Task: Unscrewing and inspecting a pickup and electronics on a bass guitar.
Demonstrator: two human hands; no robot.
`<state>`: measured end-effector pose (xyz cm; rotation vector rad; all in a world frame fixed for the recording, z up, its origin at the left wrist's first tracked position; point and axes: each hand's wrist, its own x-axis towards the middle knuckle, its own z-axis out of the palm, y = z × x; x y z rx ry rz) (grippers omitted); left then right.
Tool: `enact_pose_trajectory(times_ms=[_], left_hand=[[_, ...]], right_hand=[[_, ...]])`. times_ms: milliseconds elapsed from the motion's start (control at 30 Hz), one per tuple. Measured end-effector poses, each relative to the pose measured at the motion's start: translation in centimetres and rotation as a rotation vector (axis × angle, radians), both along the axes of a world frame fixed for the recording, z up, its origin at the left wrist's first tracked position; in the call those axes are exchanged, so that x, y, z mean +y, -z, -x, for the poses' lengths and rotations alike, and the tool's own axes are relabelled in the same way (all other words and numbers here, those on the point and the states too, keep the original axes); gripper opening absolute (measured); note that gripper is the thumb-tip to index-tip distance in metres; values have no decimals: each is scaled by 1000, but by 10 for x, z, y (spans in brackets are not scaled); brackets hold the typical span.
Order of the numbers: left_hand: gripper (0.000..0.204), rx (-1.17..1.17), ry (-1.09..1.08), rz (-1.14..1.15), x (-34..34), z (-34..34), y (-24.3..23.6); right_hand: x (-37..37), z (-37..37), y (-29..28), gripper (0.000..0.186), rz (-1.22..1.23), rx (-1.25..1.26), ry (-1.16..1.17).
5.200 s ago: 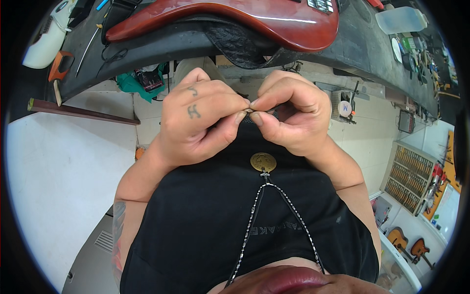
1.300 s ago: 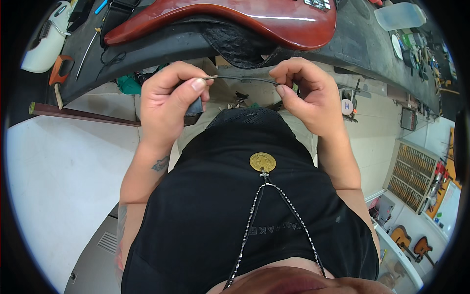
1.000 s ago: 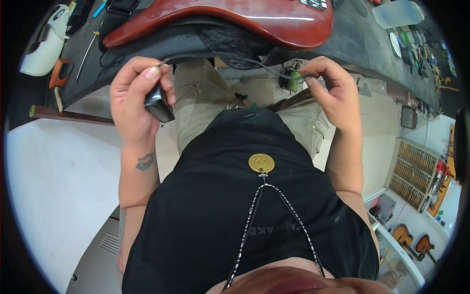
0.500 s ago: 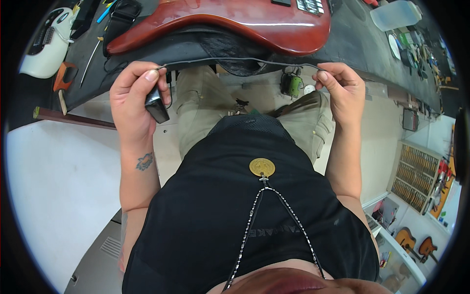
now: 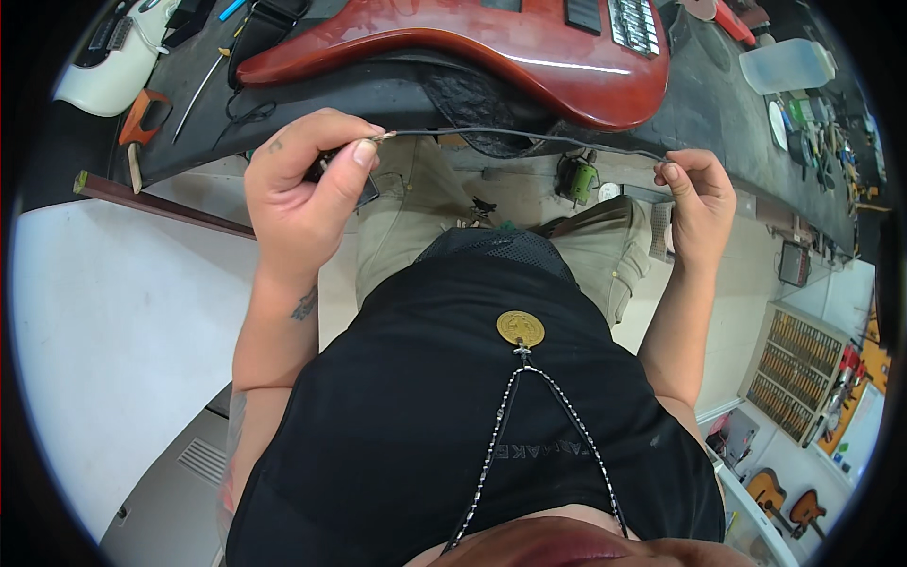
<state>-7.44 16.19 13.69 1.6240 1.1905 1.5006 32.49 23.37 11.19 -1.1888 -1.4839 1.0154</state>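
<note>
Thin dark string [image 5: 529, 135] stretched taut at chest height, just before red guitar body [image 5: 453, 47] on bench [image 5: 718, 104]. Left hand [image 5: 302, 189] pinching 1 end, small dark object tucked in palm; right hand [image 5: 697, 198] pinching other end. Not yet fitted to guitar.

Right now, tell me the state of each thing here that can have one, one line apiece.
Left hand: closed, pinching one end of the string, with a small dark object in the palm.
Right hand: closed, pinching the other end.
String: stretched between the two hands, slightly bowed.
Red guitar: lying flat on the workbench.
Clear plastic bottle: lying on its side on the bench.
</note>
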Motion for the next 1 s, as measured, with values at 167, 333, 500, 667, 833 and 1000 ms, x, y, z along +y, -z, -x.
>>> enact_pose_trajectory(times_ms=[167,333,500,667,833,1000], left_hand=[[9,66,-46,-113,2,-3,-1],[12,120,-36,-150,6,-4,0],[15,153,7,-138,3,-16,-1],[16,239,43,-195,5,-25,-1],[16,234,73,-268,12,-37,-2],[14,236,111,-215,7,-40,-6]], right_hand=[[-1,-7,6,13,3,50,-37],[-2,-16,10,13,29,42,-56],[-2,-13,-30,13,-132,-599,-99],[-3,33,-67,17,-309,-149,-209],[-14,129,-51,21,-547,-218,-459],[-21,146,-38,16,-407,-73,-493]])
